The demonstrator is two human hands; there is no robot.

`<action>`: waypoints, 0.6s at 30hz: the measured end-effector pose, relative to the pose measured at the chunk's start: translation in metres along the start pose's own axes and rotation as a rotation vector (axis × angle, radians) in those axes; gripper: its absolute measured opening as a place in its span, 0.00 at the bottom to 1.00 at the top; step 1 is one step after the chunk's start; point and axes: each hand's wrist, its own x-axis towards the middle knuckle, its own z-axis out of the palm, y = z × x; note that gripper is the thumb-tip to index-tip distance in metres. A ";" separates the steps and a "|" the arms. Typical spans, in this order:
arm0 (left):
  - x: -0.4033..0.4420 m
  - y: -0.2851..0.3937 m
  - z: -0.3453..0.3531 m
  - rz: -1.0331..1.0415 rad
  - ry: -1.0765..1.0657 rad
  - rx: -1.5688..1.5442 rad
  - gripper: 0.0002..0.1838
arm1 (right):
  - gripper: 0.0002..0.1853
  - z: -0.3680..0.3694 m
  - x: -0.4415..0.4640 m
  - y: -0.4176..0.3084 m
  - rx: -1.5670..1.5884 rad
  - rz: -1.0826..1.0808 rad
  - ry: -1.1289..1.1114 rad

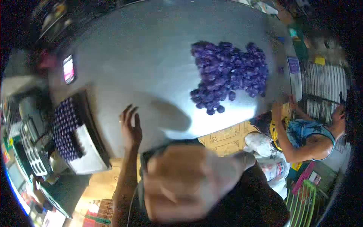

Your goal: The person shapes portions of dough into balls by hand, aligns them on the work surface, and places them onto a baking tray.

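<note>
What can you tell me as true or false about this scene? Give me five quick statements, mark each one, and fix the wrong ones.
1. A loose spread of small, rounded, dark purple pieces lies on the smooth grey table. True.
2. The rectangular white tray is fully covered with purple pieces. False: part of the tray is bare.
3. The person's bare left hand is open, with nothing held in it. True.
4. The black rectangular phone has a dark screen. False: the phone's screen is lit, with pink on it.
5. The other person in a blue patterned sleeveless top is at the picture's left edge. False: that other person is on the right side.
</note>
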 end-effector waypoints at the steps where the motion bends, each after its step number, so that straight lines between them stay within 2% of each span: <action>1: 0.014 0.015 0.040 -0.004 -0.040 -0.156 0.16 | 0.16 -0.017 -0.007 0.024 -0.063 0.073 0.047; 2: 0.029 0.031 0.077 -0.018 -0.071 -0.312 0.14 | 0.16 -0.034 -0.012 0.049 -0.132 0.148 0.108; 4: 0.069 0.091 0.115 0.234 -0.157 0.014 0.16 | 0.16 -0.072 -0.016 0.098 -0.265 0.309 0.251; 6: 0.107 0.124 0.159 0.294 -0.165 -0.181 0.16 | 0.17 -0.112 -0.015 0.149 -0.373 0.430 0.449; 7: 0.125 0.140 0.176 0.298 -0.161 -0.171 0.16 | 0.17 -0.125 -0.012 0.173 -0.368 0.421 0.453; 9: 0.143 0.169 0.203 0.161 -0.227 -0.085 0.21 | 0.16 -0.142 -0.010 0.216 -0.665 0.282 0.648; 10: 0.144 0.176 0.217 0.160 -0.225 -0.078 0.21 | 0.16 -0.148 -0.011 0.237 -0.659 0.278 0.648; 12: 0.140 0.181 0.235 0.130 -0.227 -0.109 0.22 | 0.15 -0.154 -0.008 0.268 -0.697 0.346 0.475; 14: 0.142 0.185 0.244 0.121 -0.211 -0.118 0.22 | 0.15 -0.168 -0.002 0.271 -0.718 0.361 0.393; 16: 0.136 0.192 0.252 0.111 -0.256 -0.045 0.21 | 0.12 -0.188 -0.014 0.247 -0.173 0.310 0.644; 17: 0.136 0.195 0.254 0.099 -0.261 -0.005 0.21 | 0.11 -0.192 -0.022 0.238 0.002 0.298 0.786; 18: 0.149 0.201 0.255 0.033 -0.445 0.101 0.20 | 0.10 -0.189 -0.033 0.228 0.192 0.279 0.913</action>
